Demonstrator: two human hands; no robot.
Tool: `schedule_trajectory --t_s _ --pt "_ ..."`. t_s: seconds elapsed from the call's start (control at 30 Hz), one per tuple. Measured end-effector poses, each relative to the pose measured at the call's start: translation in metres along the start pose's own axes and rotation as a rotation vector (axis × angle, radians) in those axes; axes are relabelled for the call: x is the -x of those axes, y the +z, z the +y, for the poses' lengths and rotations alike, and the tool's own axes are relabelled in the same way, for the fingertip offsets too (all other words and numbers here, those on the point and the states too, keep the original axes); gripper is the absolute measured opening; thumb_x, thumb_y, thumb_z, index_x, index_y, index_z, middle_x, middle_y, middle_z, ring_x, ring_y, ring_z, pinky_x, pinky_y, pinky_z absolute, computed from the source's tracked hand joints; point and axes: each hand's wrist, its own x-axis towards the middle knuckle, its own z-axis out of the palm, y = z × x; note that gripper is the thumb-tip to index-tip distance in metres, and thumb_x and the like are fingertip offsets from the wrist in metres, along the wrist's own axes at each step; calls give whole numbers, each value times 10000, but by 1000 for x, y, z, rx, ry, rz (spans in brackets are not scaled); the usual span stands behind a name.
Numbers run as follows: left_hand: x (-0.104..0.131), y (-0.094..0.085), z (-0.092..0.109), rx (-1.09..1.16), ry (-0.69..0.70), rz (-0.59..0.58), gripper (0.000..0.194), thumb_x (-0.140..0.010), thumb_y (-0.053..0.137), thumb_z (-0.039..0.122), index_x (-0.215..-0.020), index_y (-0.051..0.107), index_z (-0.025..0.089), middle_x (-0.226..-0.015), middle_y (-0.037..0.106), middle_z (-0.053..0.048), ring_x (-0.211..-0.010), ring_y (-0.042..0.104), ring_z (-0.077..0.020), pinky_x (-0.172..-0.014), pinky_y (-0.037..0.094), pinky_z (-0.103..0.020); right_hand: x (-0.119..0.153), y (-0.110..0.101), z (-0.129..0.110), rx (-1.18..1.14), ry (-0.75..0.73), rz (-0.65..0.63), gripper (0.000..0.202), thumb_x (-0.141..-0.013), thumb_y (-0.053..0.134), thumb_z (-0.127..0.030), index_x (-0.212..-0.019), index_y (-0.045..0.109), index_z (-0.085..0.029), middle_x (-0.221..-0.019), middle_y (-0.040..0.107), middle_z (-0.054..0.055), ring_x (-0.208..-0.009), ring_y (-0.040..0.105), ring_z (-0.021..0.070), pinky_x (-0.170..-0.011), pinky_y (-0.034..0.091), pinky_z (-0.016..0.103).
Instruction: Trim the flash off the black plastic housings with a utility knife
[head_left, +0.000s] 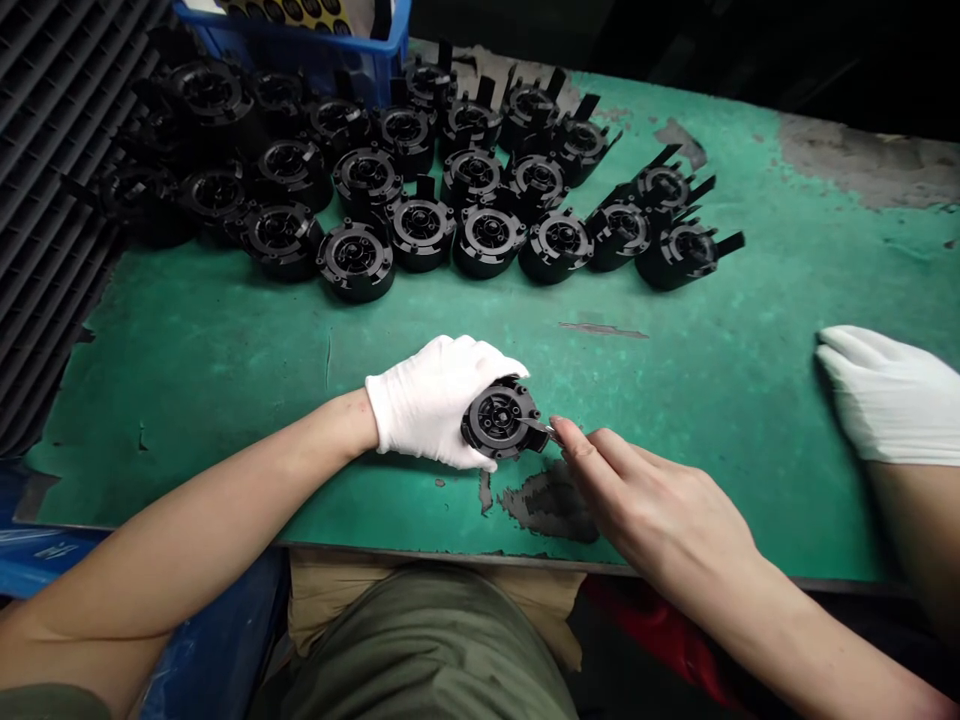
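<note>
My left hand (442,400), in a white glove, is wrapped round a black round plastic housing (501,418) above the green tabletop. The housing's ringed face is turned up, with small posts and a hub in its middle. My bare right hand (645,490) pinches a thin pointed metal tool (541,431) between thumb and fingers. The tool's tip reaches over the housing's face, close to the hub. Whether the tip touches a part there, I cannot tell. Most of the tool is hidden in my fingers.
Several similar black housings (356,258) stand grouped at the back, some with upright tabs. Behind them is a blue bin (397,60). Another person's white-gloved hand (892,395) rests on the green tabletop (720,380) at the right. A ridged dark surface (52,200) lies left.
</note>
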Motion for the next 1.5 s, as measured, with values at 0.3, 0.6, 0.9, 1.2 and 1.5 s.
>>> schedule_trajectory --t_s 0.3,0.6,0.9,1.2,1.5 --pt "1 0 0 10 2 5 933 -695 942 612 -1453 588 198 -1326 751 -160 -1192 743 -411 -998 591 -520 -5 1 21 33 -133 -11 682 -876 471 90 -1545 463 -41 -862 621 13 -671 577 176 -531 382 335" --pt "1 -1 1 10 6 10 865 -708 936 579 -1409 607 192 -1303 755 -149 -1160 748 -398 -970 594 -508 7 7 20 12 -63 -13 722 -935 483 21 -1641 388 -95 -873 634 21 -627 536 167 -532 368 328" --pt "1 0 0 2 7 20 862 -716 927 577 -1420 599 204 -1322 751 -146 -1168 744 -391 -975 586 -503 1 0 10 -4 -44 -30 872 -908 459 41 -1740 236 -100 -871 657 31 -652 584 197 -504 393 340" --pt "0 -1 0 10 0 6 869 -698 936 601 -1397 612 197 -1301 749 -152 -1164 732 -395 -967 578 -502 -9 -3 35 13 -240 -29 761 -930 423 55 -1681 323 -17 -862 659 36 -709 618 204 -532 417 352" --pt "3 3 -2 78 -16 114 846 -655 988 648 -1250 591 197 -1273 713 -154 -1136 715 -363 -999 577 -511 -13 13 63 -203 -133 76 446 -1100 549 -160 -1540 546 -235 -876 676 -20 -684 608 133 -598 415 289"
